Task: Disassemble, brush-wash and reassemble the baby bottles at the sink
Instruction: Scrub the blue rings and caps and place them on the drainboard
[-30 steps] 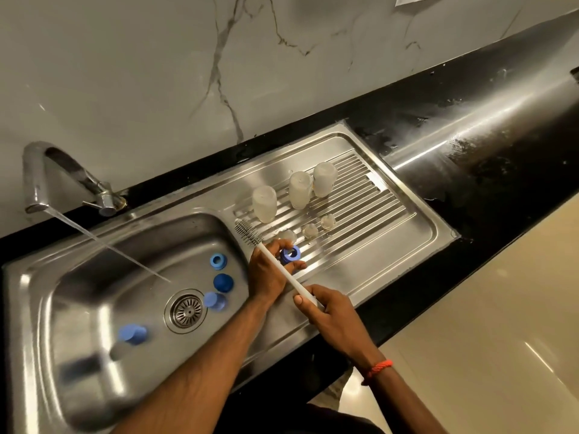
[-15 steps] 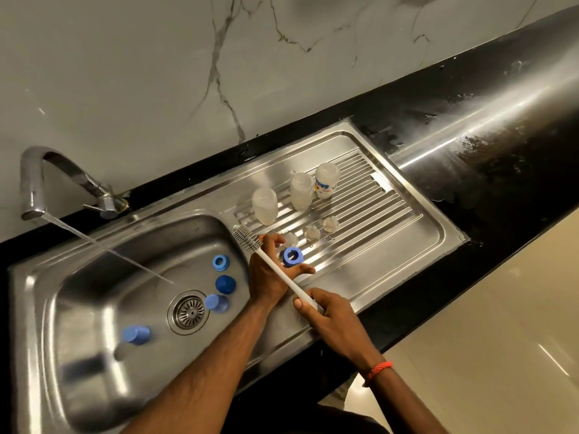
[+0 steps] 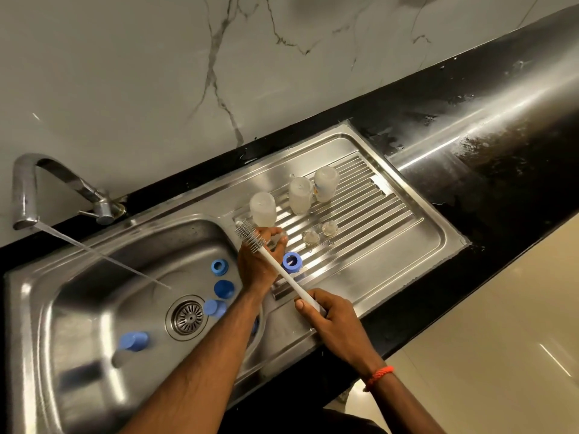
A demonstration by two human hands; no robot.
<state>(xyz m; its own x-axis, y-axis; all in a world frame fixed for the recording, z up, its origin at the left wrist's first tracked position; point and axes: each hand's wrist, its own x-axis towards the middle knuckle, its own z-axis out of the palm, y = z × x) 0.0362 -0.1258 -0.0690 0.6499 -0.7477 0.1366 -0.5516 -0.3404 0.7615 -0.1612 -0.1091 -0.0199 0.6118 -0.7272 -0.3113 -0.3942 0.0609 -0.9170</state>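
White plastic handle of bottle brush (image 3: 282, 270) gripped at its near end by curled fingers (image 3: 326, 300) of right hand (image 3: 332, 317), thumb pressed along its side. Shaft slanting up and left, crossing over left hand (image 3: 257, 264), bristle head (image 3: 249, 236) poking out past the knuckles by the basin edge. Left fingers (image 3: 272, 231) curled round small clear nipple (image 3: 279, 240), mostly hidden in the grip. Blue screw ring (image 3: 292, 262) lying on drainboard (image 3: 391, 245) just beside left thumb; touching or not, impossible to tell.

Further out on the ribbed steel: two loose nipples (image 3: 310, 238) (image 3: 329, 228) side by side. Behind them three frosted bottle bodies (image 3: 263, 208) (image 3: 300, 195) (image 3: 326, 184) in a slanted row, rightmost bearing a printed label; contents not discernible through cloudy walls.

Sink basin (image 3: 94, 308) to the left, holding second blue ring (image 3: 219, 266), three blue caps (image 3: 224, 288) (image 3: 214, 307) (image 3: 134, 341) near round drain strainer (image 3: 187, 317), and one more blue piece (image 3: 254, 324) half hidden behind left forearm. Thin water stream (image 3: 94, 252) running slantwise from chrome faucet (image 3: 23, 189) into basin.

Round about: glossy black countertop (image 3: 501, 145), wet and streaked right of drainboard; grey-veined marble wall (image 3: 125, 73) behind; beige floor tiles (image 3: 501, 355) at lower right. Red thread band (image 3: 379, 375) on right wrist.
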